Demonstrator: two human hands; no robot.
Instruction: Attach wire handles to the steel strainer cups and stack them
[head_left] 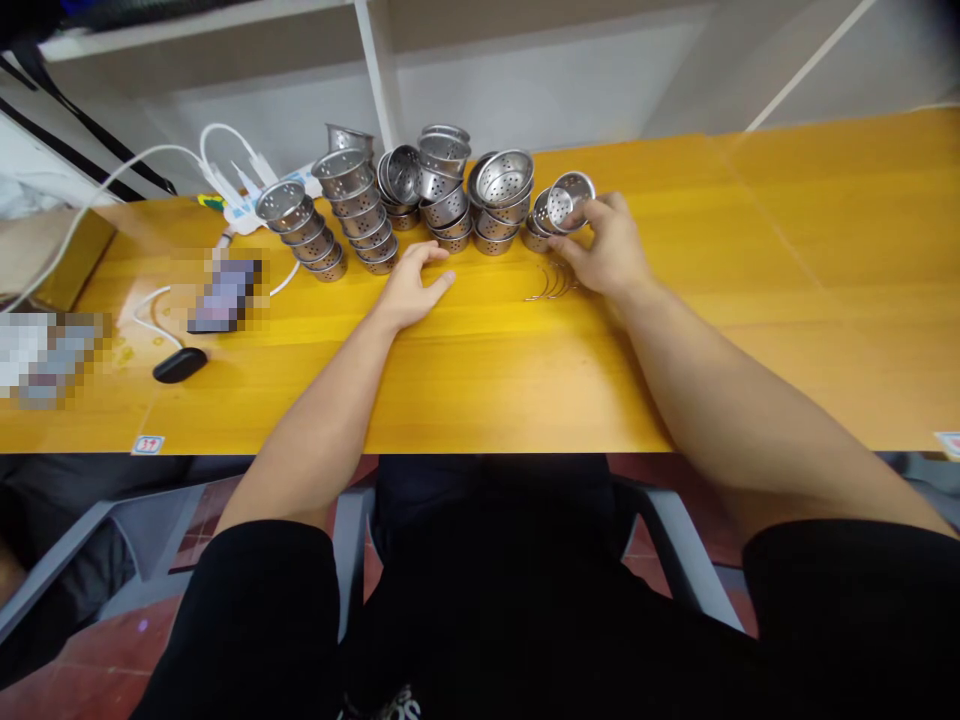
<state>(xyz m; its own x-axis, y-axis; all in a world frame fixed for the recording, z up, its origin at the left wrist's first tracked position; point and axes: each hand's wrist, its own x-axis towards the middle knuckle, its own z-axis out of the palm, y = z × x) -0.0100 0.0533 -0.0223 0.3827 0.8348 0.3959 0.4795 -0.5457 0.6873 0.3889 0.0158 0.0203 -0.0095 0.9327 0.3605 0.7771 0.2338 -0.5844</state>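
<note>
The right hand (613, 248) is held out with its thumb low and fingers high, pinching one holey metal cup (559, 205) at its eleven o'clock. The left hand (411, 288) is loose and free, its thumb spread out. More cups (361, 210) stand in piles from its ten to its two o'clock, too hidden to count. One phone (225, 296) lies at its nine o'clock.

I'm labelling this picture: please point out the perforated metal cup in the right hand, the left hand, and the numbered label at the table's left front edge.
Perforated metal cup (568, 195), head view: its interior.
Left hand (407, 290), head view: its back.
Numbered label (148, 445), head view: its face.
</note>
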